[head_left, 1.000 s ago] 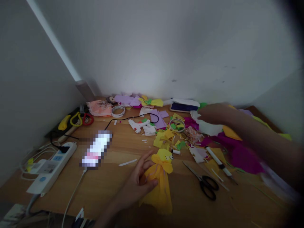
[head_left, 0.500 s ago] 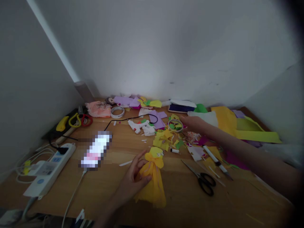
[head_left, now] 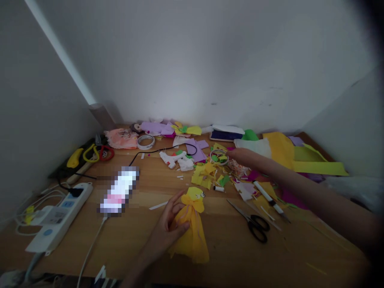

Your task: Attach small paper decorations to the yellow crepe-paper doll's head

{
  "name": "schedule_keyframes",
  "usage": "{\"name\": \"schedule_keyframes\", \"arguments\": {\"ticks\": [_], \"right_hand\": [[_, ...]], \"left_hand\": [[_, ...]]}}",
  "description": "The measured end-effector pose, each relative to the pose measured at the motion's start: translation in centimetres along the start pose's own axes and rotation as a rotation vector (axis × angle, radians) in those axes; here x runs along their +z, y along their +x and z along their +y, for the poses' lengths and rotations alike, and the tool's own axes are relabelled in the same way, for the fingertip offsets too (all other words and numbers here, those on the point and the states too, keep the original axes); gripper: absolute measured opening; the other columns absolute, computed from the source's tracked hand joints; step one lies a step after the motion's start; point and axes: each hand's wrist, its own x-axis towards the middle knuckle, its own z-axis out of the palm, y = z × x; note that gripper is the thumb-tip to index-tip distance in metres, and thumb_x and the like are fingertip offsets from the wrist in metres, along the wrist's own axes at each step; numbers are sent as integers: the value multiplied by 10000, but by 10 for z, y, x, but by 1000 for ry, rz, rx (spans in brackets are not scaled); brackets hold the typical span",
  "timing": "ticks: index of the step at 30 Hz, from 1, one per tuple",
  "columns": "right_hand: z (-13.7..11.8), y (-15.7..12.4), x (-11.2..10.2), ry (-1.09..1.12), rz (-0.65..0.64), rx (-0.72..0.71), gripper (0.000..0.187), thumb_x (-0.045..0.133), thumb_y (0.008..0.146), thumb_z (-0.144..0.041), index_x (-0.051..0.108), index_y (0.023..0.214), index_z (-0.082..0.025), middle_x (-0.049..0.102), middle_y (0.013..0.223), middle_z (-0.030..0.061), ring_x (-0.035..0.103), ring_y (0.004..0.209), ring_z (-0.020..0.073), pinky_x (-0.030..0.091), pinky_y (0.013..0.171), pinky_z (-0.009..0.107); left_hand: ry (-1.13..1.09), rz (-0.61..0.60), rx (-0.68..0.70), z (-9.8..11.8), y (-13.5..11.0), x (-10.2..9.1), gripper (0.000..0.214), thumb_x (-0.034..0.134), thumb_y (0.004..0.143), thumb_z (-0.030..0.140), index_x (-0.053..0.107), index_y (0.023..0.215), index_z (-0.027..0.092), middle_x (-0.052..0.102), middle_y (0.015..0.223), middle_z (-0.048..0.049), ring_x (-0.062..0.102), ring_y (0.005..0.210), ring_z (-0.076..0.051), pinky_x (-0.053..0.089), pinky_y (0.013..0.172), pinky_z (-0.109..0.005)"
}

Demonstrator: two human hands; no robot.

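Observation:
My left hand (head_left: pixel 168 228) holds a small yellow paper doll (head_left: pixel 192 228) against the wooden table (head_left: pixel 135 236), fingers wrapped around its waist below a yellow bow. My right hand (head_left: pixel 240 155) reaches far across to a heap of coloured paper scraps (head_left: pixel 210 174), its fingertips next to a roll of tape (head_left: pixel 219 157). I cannot tell whether its fingers grip anything. Black-handled scissors (head_left: pixel 252 222) lie just right of the doll. A white glue gun (head_left: pixel 172 159) with a black cord lies beyond the scraps.
A white power strip (head_left: pixel 57 218) and a blurred phone (head_left: pixel 118 191) lie at the left. Yellow and red tools (head_left: pixel 90 153) sit at the far left. Large yellow, green and purple sheets (head_left: pixel 294 158) cover the right rear. A pen-like tool (head_left: pixel 268 197) lies right of the scraps.
My right hand has let go of the white and purple sheets at the right and moved left to the scraps by the tape roll. My left hand keeps hold of the doll.

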Motion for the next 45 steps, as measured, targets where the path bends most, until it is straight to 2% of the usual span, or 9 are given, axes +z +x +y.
{"name": "schedule_keyframes", "arguments": {"ticks": [3,6,11,16,18,24,28,36,45], "right_hand": [[-5,-2,-3,33,109,28,314,482,804,-53,605,1071,-163,677,971,138,618,936,253,430,759,335],[-24,-11,-5,88,190,92,173,495,873,-222,639,889,-127,676,793,169,628,850,310,433,735,392],[-92,-57,11,328,208,18,278,530,843,-182,549,1120,-188,651,1066,85,605,947,192,459,797,290],[-145,-92,42,1152,-347,-331,218,471,913,-310,641,1019,-223,674,1007,29,618,950,174,468,852,278],[-148,-87,55,1260,-431,-365,250,492,903,-354,645,1041,-212,681,1016,23,630,959,174,489,837,261],[-114,-36,82,1336,-128,-177,230,499,890,-330,609,1055,-212,588,1207,52,505,1157,187,343,1032,384],[-103,-16,78,1391,67,-83,195,505,877,-309,614,1005,-211,570,1227,64,452,1206,219,240,1082,455],[-191,-7,66,1570,-225,-302,211,491,885,-220,672,981,-272,713,998,-18,668,932,182,548,780,294],[-147,47,76,1325,218,12,306,484,930,-285,518,1209,-164,535,1274,108,516,1156,249,404,977,498]], "left_hand": [[1,-9,5,-4,1,1,727,635,820,284,232,1423,334,574,1102,-49,545,1038,-216,407,860,-318],[0,10,13,-7,3,3,711,643,813,281,264,1412,334,578,1096,-45,551,1038,-210,410,878,-319],[-23,89,62,-10,10,8,709,660,796,259,293,1400,319,598,1115,-52,577,1033,-206,446,874,-306],[-92,313,83,-5,23,2,731,724,724,277,370,1364,267,603,1182,-84,571,1100,-246,469,900,-328],[-129,403,59,-3,26,0,740,752,684,281,406,1338,259,612,1178,-81,575,1101,-248,475,899,-322],[-211,566,121,-3,26,-2,631,769,643,250,519,1221,280,655,1072,-28,616,1018,-208,497,814,-245],[-296,590,159,-1,20,-11,612,782,603,249,565,1174,285,668,1020,-11,637,934,-201,502,776,-239],[-354,553,132,0,15,-19,664,791,562,338,586,1189,262,666,1074,-59,625,955,-251,513,738,-263],[-351,568,140,-3,15,-27,646,790,549,366,597,1154,251,668,1040,-43,625,917,-237,496,714,-258]]}}
